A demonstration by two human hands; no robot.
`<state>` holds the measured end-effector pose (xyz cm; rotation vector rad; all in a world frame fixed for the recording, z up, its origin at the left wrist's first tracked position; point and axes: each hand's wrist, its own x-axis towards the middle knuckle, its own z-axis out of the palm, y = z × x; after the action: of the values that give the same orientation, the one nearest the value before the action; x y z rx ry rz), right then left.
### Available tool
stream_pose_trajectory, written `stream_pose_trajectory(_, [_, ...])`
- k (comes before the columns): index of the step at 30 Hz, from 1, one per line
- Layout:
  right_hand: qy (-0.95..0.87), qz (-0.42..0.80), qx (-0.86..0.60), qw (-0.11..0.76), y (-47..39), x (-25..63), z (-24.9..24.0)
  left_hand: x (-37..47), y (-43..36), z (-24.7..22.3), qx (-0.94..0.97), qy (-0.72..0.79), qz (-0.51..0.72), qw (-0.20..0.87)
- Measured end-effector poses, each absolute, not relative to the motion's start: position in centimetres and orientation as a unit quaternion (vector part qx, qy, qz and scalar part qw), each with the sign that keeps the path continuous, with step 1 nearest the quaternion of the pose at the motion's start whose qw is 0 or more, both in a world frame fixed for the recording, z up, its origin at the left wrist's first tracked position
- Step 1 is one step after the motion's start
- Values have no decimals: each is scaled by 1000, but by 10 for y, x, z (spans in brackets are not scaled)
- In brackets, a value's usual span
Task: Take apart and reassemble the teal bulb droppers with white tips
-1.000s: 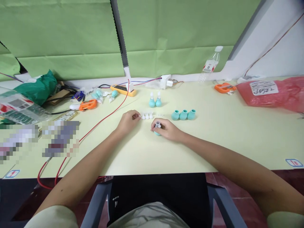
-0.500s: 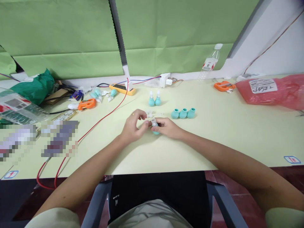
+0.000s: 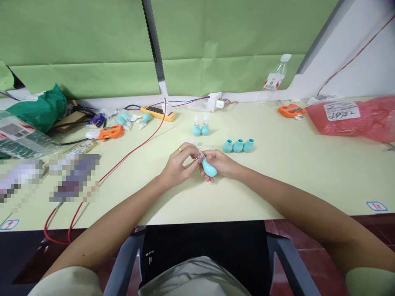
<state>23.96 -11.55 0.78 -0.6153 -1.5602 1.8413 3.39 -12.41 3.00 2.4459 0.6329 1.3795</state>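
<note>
Teal bulb (image 3: 210, 169), lying between the hands above the worktop (image 3: 296, 152) and held in the right hand (image 3: 222, 163). Its long axis is oblique: round end toward the wearer, clear neck piece (image 3: 202, 155) directed away and toward the left hand (image 3: 180, 165), whose fingertips narrow at the neck; their exact grip cannot be told.
</note>
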Motion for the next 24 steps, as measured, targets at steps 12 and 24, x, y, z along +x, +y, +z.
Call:
stream_pose_trajectory(12, [-586,697,-234,341,-118,236,10,36,-127,30,822,255,495,116])
stream_pose_trajectory(24, [-636,611,-254,396,-135,220,13,48,-131,16,795,294,531,-6])
